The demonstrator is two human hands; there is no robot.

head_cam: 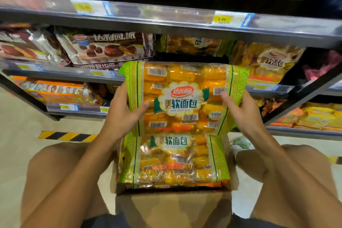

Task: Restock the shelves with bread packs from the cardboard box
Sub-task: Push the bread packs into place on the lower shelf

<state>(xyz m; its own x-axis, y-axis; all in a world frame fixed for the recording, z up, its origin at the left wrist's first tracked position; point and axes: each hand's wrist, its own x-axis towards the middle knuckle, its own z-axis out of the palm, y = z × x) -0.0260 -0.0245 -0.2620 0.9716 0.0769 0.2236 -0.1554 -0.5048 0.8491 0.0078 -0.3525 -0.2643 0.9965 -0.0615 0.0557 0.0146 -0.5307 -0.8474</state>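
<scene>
Bread pack (pixel 182 98) lifted from the cardboard box (pixel 174 201), gripped by our left hand (pixel 123 114) and right hand (pixel 240 111); next we slot it into the shelf (pixel 185 24) gap.

Held bread pack (pixel 183 98): orange-yellow, green patterned edges, white label. Cardboard box (pixel 172 203) brown. Floor strip (pixel 66 135) yellow-black striped. Price tags (pixel 222 19) yellow.

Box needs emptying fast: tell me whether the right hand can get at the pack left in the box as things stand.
Probably not yet. The right hand and left hand both grip the raised bread pack, which hangs over the pack in the box. Nothing else covers it.
</scene>
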